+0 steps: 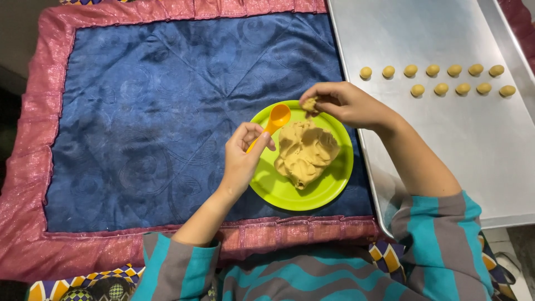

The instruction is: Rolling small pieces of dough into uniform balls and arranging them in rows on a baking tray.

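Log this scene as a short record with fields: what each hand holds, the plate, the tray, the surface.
Left hand: holds small orange plastic spoon by its handle, bowl over the plate
Right hand: pinches a small piece of tan dough in its fingertips
Plate: round lime-green plate bearing a big lump of tan dough
Tray: silver metal baking tray, two rows of small tan dough balls, twelve in all
Surface: blue quilted cloth with pink border
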